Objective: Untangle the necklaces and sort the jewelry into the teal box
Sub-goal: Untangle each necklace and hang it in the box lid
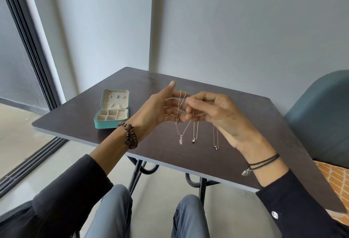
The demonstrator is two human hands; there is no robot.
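Thin silver necklaces (181, 109) hang tangled between my two hands above the dark table (236, 143). My left hand (162, 109) has its fingers spread, with chains draped over them. My right hand (211, 109) pinches the chains at the fingertips, close against the left fingers. Three ends dangle below: a pale oval pendant (181, 141), a small square pendant (193, 140) and a clasp ring (216, 147). The teal box (112, 109) lies open on the table to the left, its cream compartments showing nothing inside.
A blue-grey chair (321, 117) stands at the right of the table, with an orange patterned cushion (334, 177) below it. A wall runs behind the table. A sliding-door frame (28, 49) is at the left. My knees are under the table's near edge.
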